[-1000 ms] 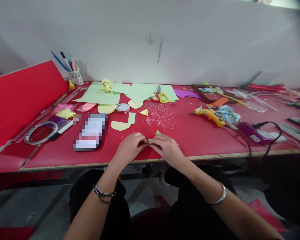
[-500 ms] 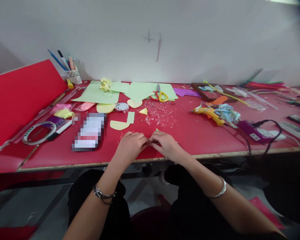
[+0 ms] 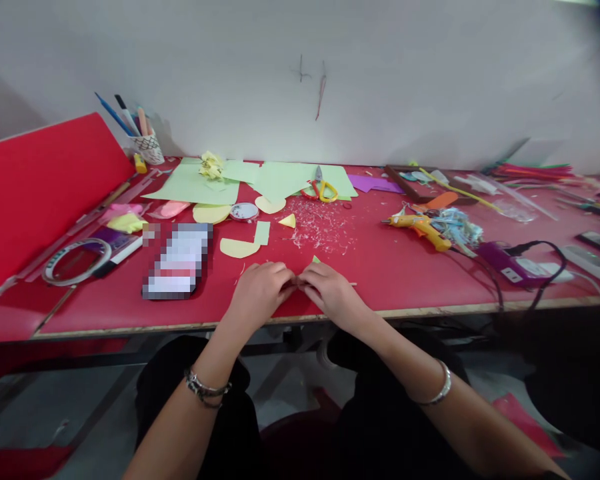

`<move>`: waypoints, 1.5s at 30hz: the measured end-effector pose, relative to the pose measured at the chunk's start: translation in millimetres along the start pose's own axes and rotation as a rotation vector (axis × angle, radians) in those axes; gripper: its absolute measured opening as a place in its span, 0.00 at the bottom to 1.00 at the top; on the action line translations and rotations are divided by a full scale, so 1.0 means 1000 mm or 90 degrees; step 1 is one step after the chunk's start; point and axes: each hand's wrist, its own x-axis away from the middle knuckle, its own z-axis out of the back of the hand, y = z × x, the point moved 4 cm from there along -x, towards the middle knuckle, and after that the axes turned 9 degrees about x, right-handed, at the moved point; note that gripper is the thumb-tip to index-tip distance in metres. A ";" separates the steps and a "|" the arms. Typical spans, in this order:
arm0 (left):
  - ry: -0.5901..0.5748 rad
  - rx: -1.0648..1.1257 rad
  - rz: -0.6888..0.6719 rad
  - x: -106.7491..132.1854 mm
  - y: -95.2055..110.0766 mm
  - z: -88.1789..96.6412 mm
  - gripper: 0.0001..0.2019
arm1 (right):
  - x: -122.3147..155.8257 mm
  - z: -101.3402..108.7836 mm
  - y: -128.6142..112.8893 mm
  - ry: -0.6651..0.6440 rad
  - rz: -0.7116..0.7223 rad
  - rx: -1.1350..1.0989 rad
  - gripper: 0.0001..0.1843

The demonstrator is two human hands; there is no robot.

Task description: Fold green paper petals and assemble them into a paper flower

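Red tabletop (image 3: 405, 273); left hand (image 3: 260, 291), right hand (image 3: 333, 291) fingers pinching pale-green paper scrap (image 3: 316, 260).

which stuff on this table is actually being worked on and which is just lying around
In hand:
left hand and right hand, fingertips together, pinching the green paper piece

Lying about:
scissors
glue gun
tape roll
pen cup
yellow cutouts
green sheets

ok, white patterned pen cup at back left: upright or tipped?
Upright. The white patterned pen cup stands on its base on the red table, pens sticking up out of its mouth.
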 end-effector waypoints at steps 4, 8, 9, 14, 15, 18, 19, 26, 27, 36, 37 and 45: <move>0.000 -0.071 -0.064 0.002 0.004 -0.002 0.05 | -0.005 0.000 0.000 -0.016 -0.027 0.027 0.06; 0.029 -0.115 -0.067 0.002 0.009 -0.002 0.07 | -0.012 0.002 0.003 -0.064 -0.042 0.012 0.05; 0.033 -0.119 -0.064 0.002 0.010 -0.003 0.07 | -0.013 0.002 0.004 -0.075 -0.045 0.005 0.05; 0.037 -0.131 -0.016 0.001 0.014 -0.003 0.08 | -0.011 0.006 0.009 -0.051 -0.038 -0.082 0.06; 0.035 -0.128 -0.007 0.001 0.014 -0.003 0.09 | -0.009 0.007 0.010 -0.040 -0.034 -0.101 0.06; 0.030 -0.100 0.025 -0.001 0.012 -0.003 0.08 | -0.006 0.008 0.011 -0.017 -0.012 -0.112 0.06; 0.031 -0.082 0.039 -0.001 0.010 -0.003 0.08 | -0.005 0.008 0.011 -0.010 -0.004 -0.101 0.06; 0.037 0.067 0.079 -0.002 -0.003 -0.004 0.06 | -0.008 0.004 0.009 0.021 0.036 -0.033 0.05; 0.032 0.058 0.068 -0.002 -0.003 -0.004 0.06 | -0.009 0.004 0.009 0.019 0.035 -0.025 0.06; 0.021 -0.004 0.018 -0.001 0.000 -0.005 0.08 | -0.003 0.000 0.010 0.053 0.043 -0.019 0.05; 0.023 0.009 0.023 -0.002 -0.001 -0.006 0.07 | -0.003 0.000 0.010 0.055 0.048 -0.021 0.05; 0.021 0.129 0.097 -0.002 -0.004 -0.008 0.06 | -0.003 0.000 0.003 0.003 0.075 0.102 0.08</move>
